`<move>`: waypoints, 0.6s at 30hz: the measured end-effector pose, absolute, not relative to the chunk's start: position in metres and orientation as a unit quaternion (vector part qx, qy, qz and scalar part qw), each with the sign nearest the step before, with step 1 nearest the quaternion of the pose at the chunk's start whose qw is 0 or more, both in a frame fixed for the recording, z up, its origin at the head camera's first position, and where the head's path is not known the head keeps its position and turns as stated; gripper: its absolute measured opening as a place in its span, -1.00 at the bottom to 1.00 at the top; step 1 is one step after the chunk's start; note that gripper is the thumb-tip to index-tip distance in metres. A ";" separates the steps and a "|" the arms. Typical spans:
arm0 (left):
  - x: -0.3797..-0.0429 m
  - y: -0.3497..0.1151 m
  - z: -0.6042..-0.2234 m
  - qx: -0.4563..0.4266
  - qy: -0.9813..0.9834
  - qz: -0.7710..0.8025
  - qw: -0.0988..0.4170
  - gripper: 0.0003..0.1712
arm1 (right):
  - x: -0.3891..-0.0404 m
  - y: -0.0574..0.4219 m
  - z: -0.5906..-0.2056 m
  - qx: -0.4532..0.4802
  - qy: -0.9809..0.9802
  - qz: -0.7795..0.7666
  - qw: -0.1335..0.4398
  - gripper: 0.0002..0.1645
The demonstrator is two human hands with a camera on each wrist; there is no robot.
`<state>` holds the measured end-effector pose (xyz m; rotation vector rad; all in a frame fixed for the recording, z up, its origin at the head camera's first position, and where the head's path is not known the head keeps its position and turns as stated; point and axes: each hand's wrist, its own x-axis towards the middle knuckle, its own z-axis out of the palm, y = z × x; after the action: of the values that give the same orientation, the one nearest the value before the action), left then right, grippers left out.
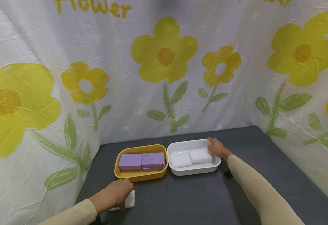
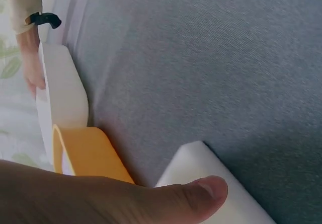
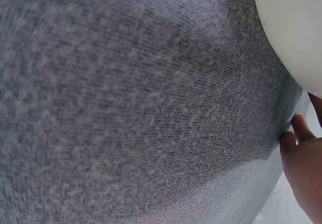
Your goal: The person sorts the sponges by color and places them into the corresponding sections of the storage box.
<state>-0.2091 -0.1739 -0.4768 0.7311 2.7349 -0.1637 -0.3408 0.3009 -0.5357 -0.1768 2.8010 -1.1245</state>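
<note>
Low at the left of the head view, my left hand (image 1: 114,192) holds a white sponge block (image 1: 130,200) at the dark tabletop. The left wrist view shows the thumb (image 2: 201,196) lying across the top of that block; the other fingers are hidden. My right hand (image 1: 218,148) grips the right-hand rim of a white plastic tub (image 1: 194,170), which holds white sponge blocks (image 1: 201,156). From the right wrist, the fingertips (image 3: 288,142) appear beside the tub's outer wall (image 3: 297,27).
Touching the white tub on its left is a yellow tub (image 1: 149,177) with purple sponges (image 1: 153,160) side by side inside. Both tubs stand on a dark grey cloth-covered table (image 1: 180,200). A white curtain with yellow flowers (image 1: 124,125) hangs behind and along the sides.
</note>
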 end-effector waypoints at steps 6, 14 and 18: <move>-0.211 -0.180 -0.486 0.246 0.953 -0.056 0.168 -0.45 | -0.340 0.301 -0.535 -0.059 0.925 -0.370 0.057 -0.29; -0.213 -0.182 -0.490 0.244 0.956 -0.046 0.158 -0.49 | -0.340 0.299 -0.536 -0.056 0.925 -0.373 0.055 -0.32; -0.213 -0.174 -0.476 0.247 0.954 -0.044 0.164 -0.49 | -0.341 0.300 -0.536 -0.051 0.926 -0.371 0.058 -0.30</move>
<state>-0.2125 -0.1742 -0.4758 0.7048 2.7193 -0.1244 -0.3409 0.3000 -0.5357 -0.1550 2.8057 -1.1240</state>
